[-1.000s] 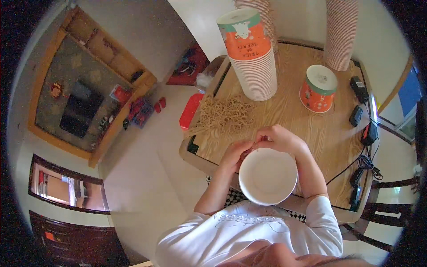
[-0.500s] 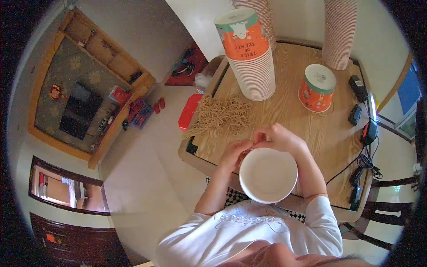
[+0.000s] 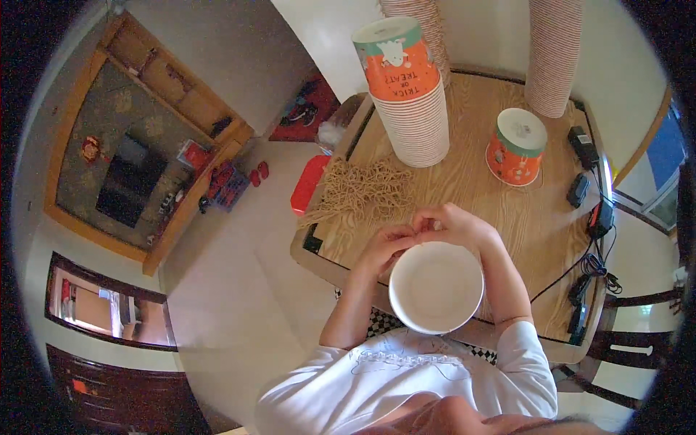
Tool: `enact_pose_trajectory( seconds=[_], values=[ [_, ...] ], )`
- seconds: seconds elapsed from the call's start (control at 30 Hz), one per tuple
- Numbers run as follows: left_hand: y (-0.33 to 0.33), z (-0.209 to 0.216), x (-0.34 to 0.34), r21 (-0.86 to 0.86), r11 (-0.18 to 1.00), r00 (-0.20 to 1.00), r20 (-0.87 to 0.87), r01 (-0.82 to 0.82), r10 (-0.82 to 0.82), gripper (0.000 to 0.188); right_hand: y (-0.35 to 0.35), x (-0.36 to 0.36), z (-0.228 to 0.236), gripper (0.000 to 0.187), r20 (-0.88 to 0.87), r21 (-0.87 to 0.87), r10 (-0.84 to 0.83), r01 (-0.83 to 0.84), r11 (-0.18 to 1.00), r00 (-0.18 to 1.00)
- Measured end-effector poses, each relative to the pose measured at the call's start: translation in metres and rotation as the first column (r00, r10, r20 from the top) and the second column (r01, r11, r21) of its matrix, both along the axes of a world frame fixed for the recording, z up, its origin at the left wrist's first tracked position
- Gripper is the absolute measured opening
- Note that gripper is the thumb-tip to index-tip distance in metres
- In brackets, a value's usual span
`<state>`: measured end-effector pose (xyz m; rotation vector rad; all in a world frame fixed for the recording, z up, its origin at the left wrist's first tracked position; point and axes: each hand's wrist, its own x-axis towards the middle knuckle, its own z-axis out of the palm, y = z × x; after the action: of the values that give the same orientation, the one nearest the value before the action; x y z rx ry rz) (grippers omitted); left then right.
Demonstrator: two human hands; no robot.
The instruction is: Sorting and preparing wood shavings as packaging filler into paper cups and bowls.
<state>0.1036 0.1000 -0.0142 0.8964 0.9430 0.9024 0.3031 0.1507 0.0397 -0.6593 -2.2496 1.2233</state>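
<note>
A round paper bucket (image 3: 436, 288) with a white inside is held up in front of my chest, over the table's near edge, its mouth facing me. My left hand (image 3: 388, 249) is closed at the far left of its rim, thumb and fingers bent against the bucket's wall. Beside it, my right hand (image 3: 455, 225) pinches at the far rim, fingertips meeting those of the left. Whatever lies between the right fingertips is too small to make out. Just beyond my left hand lies a loose heap of tan twisted cords (image 3: 366, 190).
Farther back on the wooden table (image 3: 471, 174) rises a tall stack of nested buckets (image 3: 409, 109), an orange one on top. One orange bucket (image 3: 516, 148) stands upside down at right. Another tall stack (image 3: 554, 65) is behind it. Black adapters (image 3: 582, 148) and cables line the right edge.
My left fingers have shifted slightly at the rim, closer to the right fingertips. The bucket has moved very little, and both hands stay at its far side.
</note>
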Motion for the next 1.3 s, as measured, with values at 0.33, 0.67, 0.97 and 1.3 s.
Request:
enact_pose_trajectory(
  seconds=[0.33, 0.67, 0.97, 1.3],
  values=[
    [-0.003, 0.002, 0.001, -0.008, 0.999, 0.999, 0.031, -0.04, 0.04, 0.017, -0.002, 0.001, 0.0, 0.022, 0.039, 0.022, -0.076, 0.076, 0.997, 0.996],
    [-0.005, -0.003, 0.002, 0.011, 0.996, 0.994, 0.051, -0.093, 0.093, 0.017, 0.001, 0.0, -0.007, 0.019, 0.029, 0.057, -0.053, 0.051, 0.997, 0.998],
    [-0.011, 0.013, 0.007, 0.183, 0.977, 0.962, -0.226, -0.114, 0.154, 0.014, 0.0, 0.002, -0.001, 0.016, 0.006, 0.092, -0.04, 0.039, 0.995, 0.999],
    [-0.015, 0.014, 0.008, 0.208, 0.963, 0.947, -0.234, -0.171, 0.219, 0.011, 0.003, -0.002, -0.02, 0.015, 0.09, 0.258, -0.109, 0.083, 0.963, 0.99]
  ],
)
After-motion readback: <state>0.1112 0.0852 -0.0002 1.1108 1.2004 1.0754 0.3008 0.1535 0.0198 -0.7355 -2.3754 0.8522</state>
